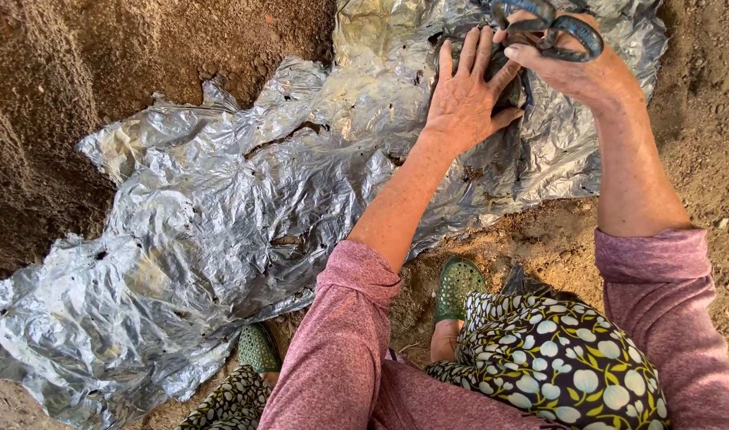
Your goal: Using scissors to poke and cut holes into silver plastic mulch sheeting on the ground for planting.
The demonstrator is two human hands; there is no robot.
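Left hand (pixel 466 97) lies flat, fingers spread, pressing on a crumpled silver plastic sheet (pixel 221 215) spread over bare soil (pixel 125 56). Just beside it, the right hand (pixel 576 73) is closed around the handles of dark scissors (pixel 552 28), held above the sheet's far edge. Below both hands, near the person's body, green shoes (pixel 458 285) stand on the dirt.

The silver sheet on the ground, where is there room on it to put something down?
The silver sheet lies bare across its middle and lower-left part, bordered by soil above and the green shoes below. The top right is crowded: the left hand presses flat there, and the right hand holds dark scissors beside it.
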